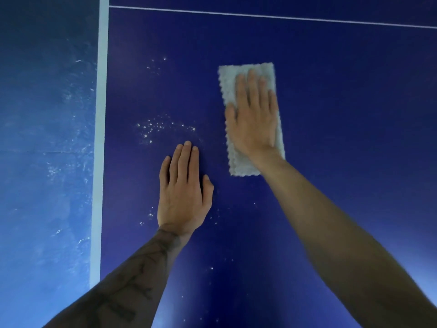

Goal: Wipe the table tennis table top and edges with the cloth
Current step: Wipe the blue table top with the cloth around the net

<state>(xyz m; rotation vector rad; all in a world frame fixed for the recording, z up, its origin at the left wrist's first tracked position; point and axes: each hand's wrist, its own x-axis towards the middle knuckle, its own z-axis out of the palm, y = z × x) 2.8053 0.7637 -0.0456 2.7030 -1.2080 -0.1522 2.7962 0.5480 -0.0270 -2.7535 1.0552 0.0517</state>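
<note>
Scuffed pale-blue surface (pixel 47 138) lay left of the white edge stripe (pixel 100 138). Smooth dark-blue table top (pixel 343 114) carried white specks (pixel 151 129) just beyond the left hand (pixel 183 192), which rested flat with its fingers straight and together. Rectangular grey cloth (pixel 229 84), nubby and scallop-edged, lay flat under the right hand (pixel 254 121), whose straight, slightly spread fingers pressed its far half.

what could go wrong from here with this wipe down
1. The white specks lie left of the cloth; a stroke that stays where the right hand is may miss them.
2. The left hand rests flat and bare on the table top near the specks, so it may smear them or leave prints.
3. Only flat fingers press the cloth, so it could slip or bunch.
</note>
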